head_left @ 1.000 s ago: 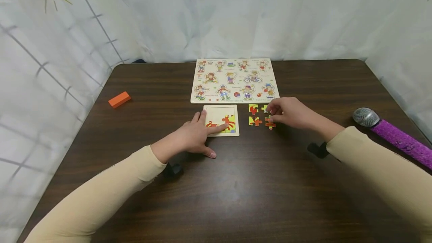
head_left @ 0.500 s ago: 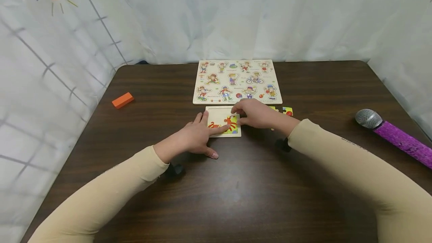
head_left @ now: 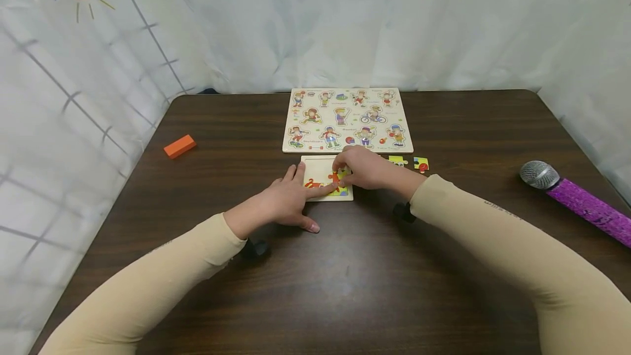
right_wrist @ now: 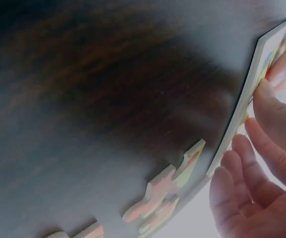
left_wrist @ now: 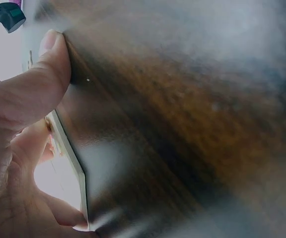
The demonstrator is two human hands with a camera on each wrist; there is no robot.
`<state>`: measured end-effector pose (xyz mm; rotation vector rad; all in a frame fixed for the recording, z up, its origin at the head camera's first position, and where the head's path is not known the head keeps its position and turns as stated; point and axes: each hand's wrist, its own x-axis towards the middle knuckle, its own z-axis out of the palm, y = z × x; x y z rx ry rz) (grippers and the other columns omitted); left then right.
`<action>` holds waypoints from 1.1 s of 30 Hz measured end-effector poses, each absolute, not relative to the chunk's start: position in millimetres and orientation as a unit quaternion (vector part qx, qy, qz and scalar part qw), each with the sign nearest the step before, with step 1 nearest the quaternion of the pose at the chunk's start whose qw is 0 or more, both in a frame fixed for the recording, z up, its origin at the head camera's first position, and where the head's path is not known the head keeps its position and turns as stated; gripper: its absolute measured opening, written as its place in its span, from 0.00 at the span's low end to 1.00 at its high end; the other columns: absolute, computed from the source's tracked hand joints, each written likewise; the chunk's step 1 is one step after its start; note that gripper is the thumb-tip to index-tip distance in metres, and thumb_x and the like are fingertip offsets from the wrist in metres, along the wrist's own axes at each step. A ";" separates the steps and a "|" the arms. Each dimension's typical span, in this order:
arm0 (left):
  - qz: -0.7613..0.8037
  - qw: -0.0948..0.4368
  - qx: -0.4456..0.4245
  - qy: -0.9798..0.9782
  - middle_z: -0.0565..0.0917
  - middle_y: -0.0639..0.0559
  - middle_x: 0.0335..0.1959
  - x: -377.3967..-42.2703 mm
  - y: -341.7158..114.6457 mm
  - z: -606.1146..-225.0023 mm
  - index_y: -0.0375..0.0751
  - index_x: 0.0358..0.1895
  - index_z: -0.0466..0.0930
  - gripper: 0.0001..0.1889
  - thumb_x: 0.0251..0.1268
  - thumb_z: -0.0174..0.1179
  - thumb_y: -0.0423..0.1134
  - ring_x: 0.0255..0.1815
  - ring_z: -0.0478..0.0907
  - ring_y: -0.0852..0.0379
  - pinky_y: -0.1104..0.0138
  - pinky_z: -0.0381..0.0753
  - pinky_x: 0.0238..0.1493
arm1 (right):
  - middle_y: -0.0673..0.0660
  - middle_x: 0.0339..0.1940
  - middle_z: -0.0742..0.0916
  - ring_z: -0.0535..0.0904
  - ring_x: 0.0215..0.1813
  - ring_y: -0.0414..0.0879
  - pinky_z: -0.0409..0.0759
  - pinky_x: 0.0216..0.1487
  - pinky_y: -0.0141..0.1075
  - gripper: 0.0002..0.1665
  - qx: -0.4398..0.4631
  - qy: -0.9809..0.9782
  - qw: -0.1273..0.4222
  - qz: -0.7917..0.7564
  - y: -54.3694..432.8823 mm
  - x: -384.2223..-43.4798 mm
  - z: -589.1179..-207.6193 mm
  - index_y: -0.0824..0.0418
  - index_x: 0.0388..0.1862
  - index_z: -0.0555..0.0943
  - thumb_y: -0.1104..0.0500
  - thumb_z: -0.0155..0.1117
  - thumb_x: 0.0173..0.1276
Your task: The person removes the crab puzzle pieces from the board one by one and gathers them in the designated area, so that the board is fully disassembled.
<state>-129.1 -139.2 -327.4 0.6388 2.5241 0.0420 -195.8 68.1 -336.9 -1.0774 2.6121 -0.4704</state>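
Shifted leftward off the loose pieces, the right hand pinches a puzzle piece over the right half of the wide-lying tray at mid-frame, the left hand straight-fingered on its left.

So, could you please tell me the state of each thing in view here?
Small puzzle frame: lying flat, partly filled
Loose pieces: lying outside the frame
Left hand: spread, resting on the frame
Right hand: pinching a puzzle piece at the frame
Larger board: lying flat
Microphone: lying on its side
Orange block: lying flat
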 end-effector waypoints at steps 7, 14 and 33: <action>0.027 0.270 0.239 0.932 0.37 0.23 0.82 -130.0 -139.8 -327.5 0.78 0.81 0.49 0.50 0.57 0.70 0.65 0.83 0.39 0.24 0.35 0.59 0.74 | 0.61 0.46 0.87 0.81 0.50 0.53 0.79 0.56 0.47 0.16 -0.367 0.905 0.141 -0.164 68.1 -195.2 -337.0 0.64 0.49 0.87 0.61 0.76 0.64; 0.024 0.270 0.236 0.933 0.37 0.23 0.81 -128.9 -139.4 -326.0 0.77 0.80 0.51 0.49 0.57 0.70 0.66 0.82 0.40 0.24 0.35 0.61 0.73 | 0.61 0.46 0.87 0.81 0.50 0.53 0.80 0.56 0.46 0.16 -0.362 0.905 0.148 -0.167 67.6 -196.9 -337.5 0.65 0.49 0.86 0.61 0.76 0.64; 0.023 0.269 0.238 0.933 0.38 0.22 0.81 -128.6 -138.0 -325.0 0.75 0.80 0.53 0.49 0.57 0.70 0.65 0.82 0.40 0.24 0.35 0.61 0.74 | 0.55 0.35 0.84 0.76 0.38 0.47 0.76 0.44 0.39 0.09 -0.309 0.899 0.164 -0.265 74.0 -197.2 -338.3 0.61 0.44 0.79 0.64 0.70 0.69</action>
